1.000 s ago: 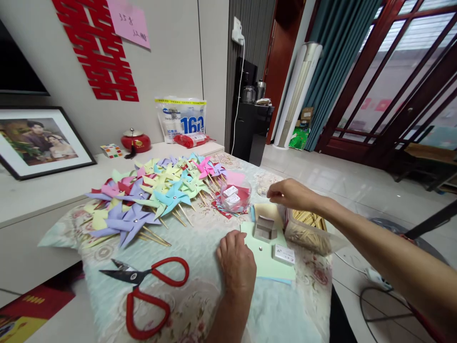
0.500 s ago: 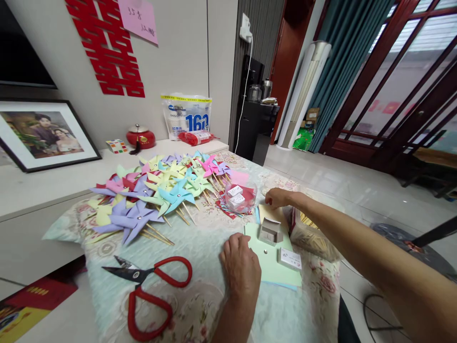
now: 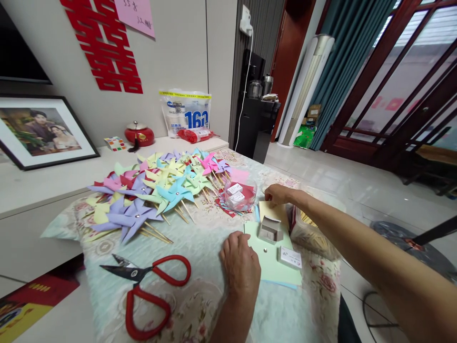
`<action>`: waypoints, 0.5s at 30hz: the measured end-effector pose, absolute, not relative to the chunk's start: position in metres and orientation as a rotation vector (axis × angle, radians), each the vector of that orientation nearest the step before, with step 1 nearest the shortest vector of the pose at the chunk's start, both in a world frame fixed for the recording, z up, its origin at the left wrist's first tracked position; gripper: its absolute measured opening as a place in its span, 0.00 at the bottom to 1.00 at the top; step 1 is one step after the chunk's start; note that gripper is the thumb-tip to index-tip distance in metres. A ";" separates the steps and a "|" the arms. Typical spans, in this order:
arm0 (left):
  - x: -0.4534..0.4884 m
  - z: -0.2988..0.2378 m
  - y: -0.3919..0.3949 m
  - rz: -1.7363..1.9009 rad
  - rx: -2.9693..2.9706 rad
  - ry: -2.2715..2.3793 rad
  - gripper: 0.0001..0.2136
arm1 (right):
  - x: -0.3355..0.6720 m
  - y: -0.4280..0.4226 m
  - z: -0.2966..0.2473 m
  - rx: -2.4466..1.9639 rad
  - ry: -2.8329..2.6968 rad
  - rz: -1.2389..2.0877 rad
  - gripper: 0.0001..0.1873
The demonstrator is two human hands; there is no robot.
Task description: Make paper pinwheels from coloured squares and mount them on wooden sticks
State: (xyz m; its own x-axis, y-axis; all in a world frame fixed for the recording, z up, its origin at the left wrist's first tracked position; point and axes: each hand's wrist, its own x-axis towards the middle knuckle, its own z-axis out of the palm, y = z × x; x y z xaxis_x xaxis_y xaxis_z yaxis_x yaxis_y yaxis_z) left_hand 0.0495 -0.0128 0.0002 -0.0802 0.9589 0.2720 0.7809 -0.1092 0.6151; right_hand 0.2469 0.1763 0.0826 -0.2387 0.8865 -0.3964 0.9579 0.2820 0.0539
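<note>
My left hand [image 3: 240, 262] lies on the floral tablecloth with its fingers loosely bent, beside the left edge of a stack of green paper sheets [image 3: 269, 269]. Nothing shows in it. My right hand [image 3: 280, 194] reaches across to the far edge of a pale yellow paper sheet [image 3: 267, 209], fingers closed at that edge; the fingertips are partly hidden. On the green paper stand an open small white box [image 3: 270, 231] and a closed small white box [image 3: 290, 257], with a tiny metal fastener [image 3: 265, 250] between them and my left hand.
Many paper pinwheels [image 3: 176, 193] on sticks lie at the back left. Red-handled scissors [image 3: 134, 274] lie open at the front left. A clear round container [image 3: 246, 195] holds small boxes. A bag of wooden sticks [image 3: 314, 238] sits under my right forearm.
The view has tilted slightly downward. Both hands stay nearly in place, and my right hand remains at the yellow sheet's far edge.
</note>
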 end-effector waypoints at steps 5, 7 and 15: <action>0.050 0.002 -0.013 0.943 1.919 1.898 0.15 | 0.245 0.176 0.085 1.709 2.199 -0.222 0.21; 0.049 0.002 -0.013 0.930 1.916 1.895 0.15 | 0.244 0.176 0.086 1.721 2.189 -0.201 0.20; 0.049 -0.001 -0.013 0.986 1.918 1.892 0.15 | 0.244 0.173 0.091 1.722 2.179 -0.196 0.15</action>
State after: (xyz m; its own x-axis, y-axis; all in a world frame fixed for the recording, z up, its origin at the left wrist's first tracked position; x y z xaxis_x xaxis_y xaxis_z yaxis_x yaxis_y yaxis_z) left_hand 0.0492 -0.0125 -0.0011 -0.0855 0.9580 0.2736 0.7731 -0.1094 0.6247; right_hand 0.2436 0.1728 0.0910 -0.1960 0.9128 -0.3582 0.9621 0.2496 0.1095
